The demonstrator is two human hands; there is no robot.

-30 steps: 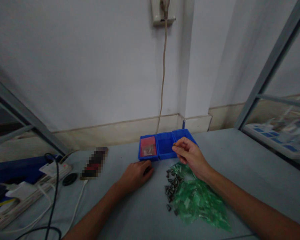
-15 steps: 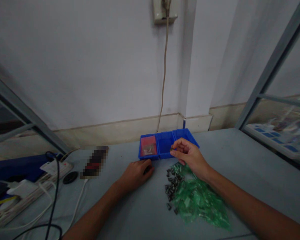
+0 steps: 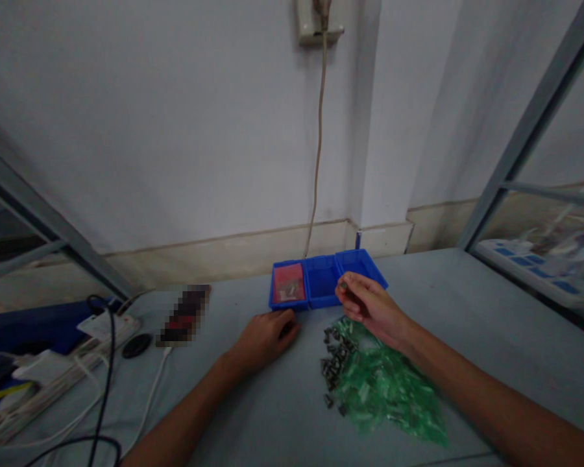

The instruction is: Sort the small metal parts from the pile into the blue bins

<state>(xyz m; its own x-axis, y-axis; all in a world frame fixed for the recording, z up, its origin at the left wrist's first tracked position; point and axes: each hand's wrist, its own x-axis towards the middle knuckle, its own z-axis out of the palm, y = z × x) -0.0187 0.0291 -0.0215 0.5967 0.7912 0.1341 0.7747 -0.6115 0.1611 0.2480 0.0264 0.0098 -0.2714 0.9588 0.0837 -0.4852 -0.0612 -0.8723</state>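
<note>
Right grip (image 3: 370, 308) pinches a small metallic piece (image 3: 344, 285) near blue bins (image 3: 322, 279) (left hand (image 3: 264, 340): holding or not, can't tell).

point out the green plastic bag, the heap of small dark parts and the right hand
Green plastic bag (image 3: 392, 392): head view, middle of its crumpled surface
Heap of small dark parts (image 3: 339, 354): head view, among the densely clustered parts
Right hand (image 3: 372, 307): head view, middle of the hand
</note>
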